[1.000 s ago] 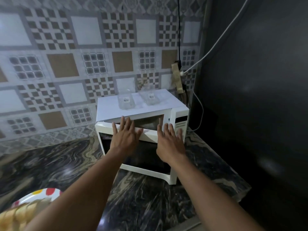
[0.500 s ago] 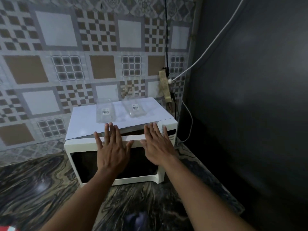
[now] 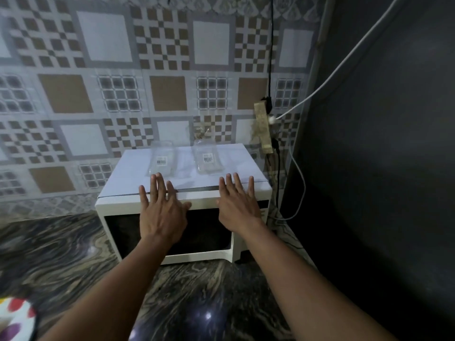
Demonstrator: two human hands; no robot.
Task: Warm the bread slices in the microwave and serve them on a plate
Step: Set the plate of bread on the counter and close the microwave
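A white microwave [image 3: 128, 179] stands on the dark marble counter against the tiled wall, its dark-windowed door [image 3: 209, 238] pushed up flush with the front. My left hand [image 3: 162, 212] lies flat on the upper left of the door, fingers straight and spread. My right hand [image 3: 237, 206] presses flat on the upper right of the door the same way. At the bottom left corner the edge of a white plate with coloured dots [image 3: 14, 316] shows. No bread slices are in sight.
Two clear glass jars [image 3: 162, 162] [image 3: 208, 159] with barcode labels stand on top of the microwave. A power strip [image 3: 263, 129] with cables hangs on the wall to the right. A dark wall [image 3: 381, 156] closes the right side. The marble counter [image 3: 61, 254] spreads left and front.
The microwave door has swung up from half-lowered to flush with the front, both flat hands pushing it. The view shifted; the plate is back at the bottom left.
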